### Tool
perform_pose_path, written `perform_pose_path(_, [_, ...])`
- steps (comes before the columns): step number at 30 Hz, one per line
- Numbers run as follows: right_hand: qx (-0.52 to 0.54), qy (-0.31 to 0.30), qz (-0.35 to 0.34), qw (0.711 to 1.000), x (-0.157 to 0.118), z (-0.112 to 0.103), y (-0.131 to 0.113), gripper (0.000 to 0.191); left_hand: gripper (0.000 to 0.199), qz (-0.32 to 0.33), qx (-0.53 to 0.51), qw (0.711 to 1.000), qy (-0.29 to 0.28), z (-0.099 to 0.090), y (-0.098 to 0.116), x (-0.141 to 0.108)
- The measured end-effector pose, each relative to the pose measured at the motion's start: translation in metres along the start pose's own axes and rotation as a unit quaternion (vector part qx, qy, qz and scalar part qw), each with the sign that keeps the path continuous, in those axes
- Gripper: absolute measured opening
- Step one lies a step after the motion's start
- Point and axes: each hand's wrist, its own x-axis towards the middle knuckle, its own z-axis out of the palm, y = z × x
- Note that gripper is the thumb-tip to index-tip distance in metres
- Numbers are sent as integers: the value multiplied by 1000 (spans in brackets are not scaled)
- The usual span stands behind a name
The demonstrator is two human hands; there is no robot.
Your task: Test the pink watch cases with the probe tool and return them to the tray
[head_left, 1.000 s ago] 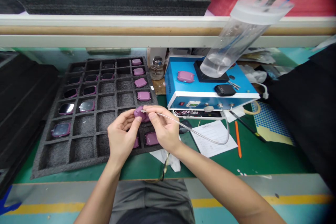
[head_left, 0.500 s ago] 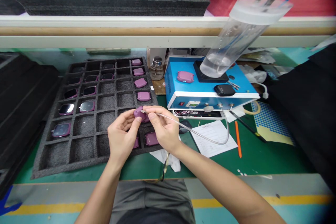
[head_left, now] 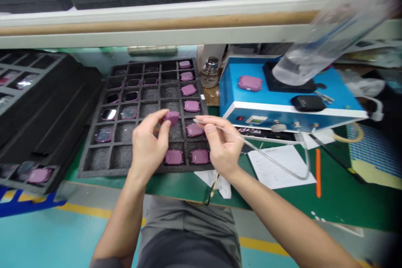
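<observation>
Between the thumb and fingers of my left hand is a purple smartwatch case, held over the black foam tray. My right hand pinches the end of a thin clear tube, its pale tip pointing left, apart from the case. Under and beside my hands, the tray's right column holds several purple cases, one near the front corner. Another purple case lies one column left. Dark-screened watches fill several pockets at the tray's left.
At right stands a blue machine with the tube plugged into its front. On top are a purple case, a black case and a clear cylinder. A paper sheet and orange stick lie before it. Stacked foam trays stand left.
My hands have moved apart. The tube tip has come away from the purple case, which my left hand now holds alone over the tray. The camera view has turned left.
</observation>
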Motion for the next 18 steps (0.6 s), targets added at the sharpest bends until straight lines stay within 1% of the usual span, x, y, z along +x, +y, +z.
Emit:
perform_pose_path(1, [6,4,3,1000,-1,0,0,12,29,32,64,997,-20,-10,0,5])
perform_pose_path(2, [11,5,8,1000,-1,-1,0,12,30,59,111,990,-57,-17,0,10])
perform_pose_path(3, [14,4,14,1000,-2,-1,1,12,30,78,135,982,-110,-23,-1,14])
perform_pose_path(5, [13,-4,25,1000,-3,0,2,12,30,93,140,962,-214,-26,-2,19])
perform_pose_path(6, [11,-8,30,999,-3,0,3,13,30,96,135,955,-248,-25,-3,22])
perform_pose_path(7, [8,-12,33,999,-4,1,3,13,30,101,134,951,-260,-24,-4,25])
perform_pose_path(8, [4,-15,34,999,-4,1,4,13,29,108,141,952,-249,-23,-5,31])
perform_pose_path(9, [-1,-16,35,999,-3,1,4,14,29,116,154,956,-223,-23,-7,40])
perform_pose_path(11, [-7,-18,34,999,-3,1,4,14,28,121,191,961,-162,-24,-11,67])
perform_pose_path(12, [-8,-18,32,999,-3,1,4,14,28,109,211,962,-136,-25,-14,84])
perform_pose_path(14, [-8,-16,33,999,-2,0,3,15,26,57,240,962,-115,-26,-24,121])
perform_pose_path(16, [-8,-16,39,999,-2,0,3,15,20,5,238,965,-113,-26,-35,154])
perform_pose_path(18, [-9,-20,44,999,-2,0,2,15,22,-24,216,972,-85,-23,-45,177])
